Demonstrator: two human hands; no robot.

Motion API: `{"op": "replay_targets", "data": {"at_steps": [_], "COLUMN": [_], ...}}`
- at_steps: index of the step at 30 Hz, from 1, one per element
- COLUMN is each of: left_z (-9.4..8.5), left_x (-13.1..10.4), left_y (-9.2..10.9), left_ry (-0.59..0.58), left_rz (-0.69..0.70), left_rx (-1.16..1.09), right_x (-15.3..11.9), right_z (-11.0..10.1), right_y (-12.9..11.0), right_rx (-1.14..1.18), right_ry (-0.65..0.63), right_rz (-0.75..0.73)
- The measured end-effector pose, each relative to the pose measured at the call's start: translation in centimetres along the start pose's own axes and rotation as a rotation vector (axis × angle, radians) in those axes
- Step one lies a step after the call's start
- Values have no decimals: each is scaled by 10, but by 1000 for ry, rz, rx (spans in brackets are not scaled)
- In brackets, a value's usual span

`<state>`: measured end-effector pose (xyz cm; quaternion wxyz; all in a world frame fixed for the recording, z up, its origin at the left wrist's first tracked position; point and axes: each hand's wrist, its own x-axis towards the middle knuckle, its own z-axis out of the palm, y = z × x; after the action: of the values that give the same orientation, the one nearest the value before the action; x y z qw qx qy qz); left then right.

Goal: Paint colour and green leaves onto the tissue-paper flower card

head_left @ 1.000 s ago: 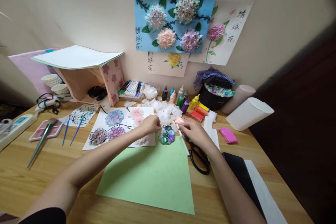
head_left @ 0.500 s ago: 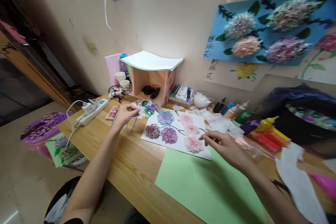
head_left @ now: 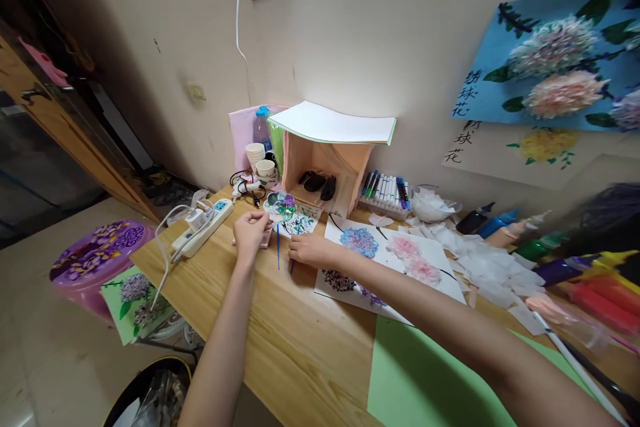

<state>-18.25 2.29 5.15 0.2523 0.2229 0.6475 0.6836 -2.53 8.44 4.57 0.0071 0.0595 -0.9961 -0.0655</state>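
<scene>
My left hand [head_left: 250, 235] is closed in a pinch at the near-left edge of a flower-shaped paint palette [head_left: 281, 203] smeared with green, purple and white. A pink box [head_left: 265, 239] lies partly hidden beneath that hand. My right hand [head_left: 311, 250] reaches across the desk, its fingertips closed around a slim blue paintbrush [head_left: 299, 230]. Another blue paintbrush [head_left: 279, 250] lies between the two hands. My right forearm crosses a white sheet with flower pictures [head_left: 360, 242], covering part of its blooms. Behind the right fingers is a paint-spotted paper [head_left: 303, 220].
A power strip [head_left: 203, 230] with cords lies at the desk's left edge. At the back stand paper cups [head_left: 265, 167], an open box [head_left: 295, 153] and markers [head_left: 385, 188]. Paint bottles [head_left: 500, 220] and white scraps line the right. Green paper [head_left: 415, 373] lies in front.
My right hand has swung left from above the pink flowers to the paintbrush. My left hand and the palette have shifted left over the desk. The view has turned left.
</scene>
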Motion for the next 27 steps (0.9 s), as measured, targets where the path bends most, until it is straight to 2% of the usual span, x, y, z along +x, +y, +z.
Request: {"op": "replay_targets", "data": {"at_steps": [6,11,14,17,20,22,24,27], "left_z": [-2,-5,-7,-10,-14,-15,-15,-14], "left_x": [2,4,4,5,7,8,10,11], "left_y": [-5,-8,-9,-10,-9,-10,-11,-16], "left_ry": [68,101,106,111,134,150,149,119], "left_rz": [-29,-18,-2,17,37,40,30,17], "left_rx": [-78,-110,-111,-102,-92,-86,-78,-61], "right_x": [8,3,-13,-35,-47,-45,-37,-24], "right_z": [3,-5,-15,-23,-23,-17,-10,0], "right_y": [2,10,18,30,45,53,60,65], "right_rx": [-36,17,75,148,278,552,788,851], "right_ry": [-32,30,159,370,574,770,907,921], "right_rz": [-187,-190,-41,238,476,652,776,821]}}
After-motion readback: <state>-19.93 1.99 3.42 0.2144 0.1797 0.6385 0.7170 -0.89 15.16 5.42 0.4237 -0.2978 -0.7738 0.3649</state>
